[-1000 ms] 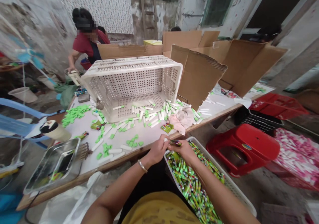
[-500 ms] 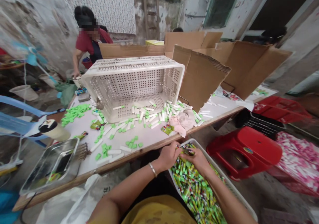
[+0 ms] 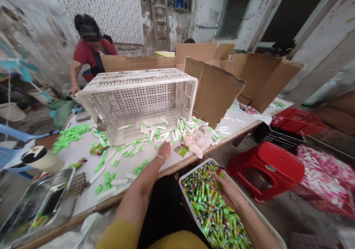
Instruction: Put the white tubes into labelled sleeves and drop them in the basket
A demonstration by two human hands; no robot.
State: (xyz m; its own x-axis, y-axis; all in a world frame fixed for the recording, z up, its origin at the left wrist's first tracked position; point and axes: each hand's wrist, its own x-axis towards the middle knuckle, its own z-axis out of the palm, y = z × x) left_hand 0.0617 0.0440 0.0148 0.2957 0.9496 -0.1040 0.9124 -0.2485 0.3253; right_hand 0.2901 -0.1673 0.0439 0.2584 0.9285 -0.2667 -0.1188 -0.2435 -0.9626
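My left hand point(image 3: 165, 151) reaches to the table beside white tubes with green caps point(image 3: 156, 135); its fingers are mostly hidden behind the back of the hand, so I cannot see whether it grips one. My right hand point(image 3: 226, 188) is over a pale plastic bin point(image 3: 182, 184), its thumb and fingers closed on a yellow-green printed wrapper point(image 3: 219, 178). Colourful wrapped tubes with green ends point(image 3: 205, 201) fill the bin. A small stack of green printed wrappers point(image 3: 181, 150) lies right of my left hand, against a crumpled pink cloth point(image 3: 197, 141).
A white perforated crate point(image 3: 138, 101) lies on its side on the table, tubes spilling from it. Cardboard pieces point(image 3: 216, 94) stand behind. Green caps point(image 3: 72, 136) and a metal tray point(image 3: 41, 201) are at left, a red stool point(image 3: 273, 164) at right. Across the table, a person in red bends forward.
My hands have parted: the left moved from above the bin to the tubes on the table, while the right stayed over the bin. The view has shifted slightly.
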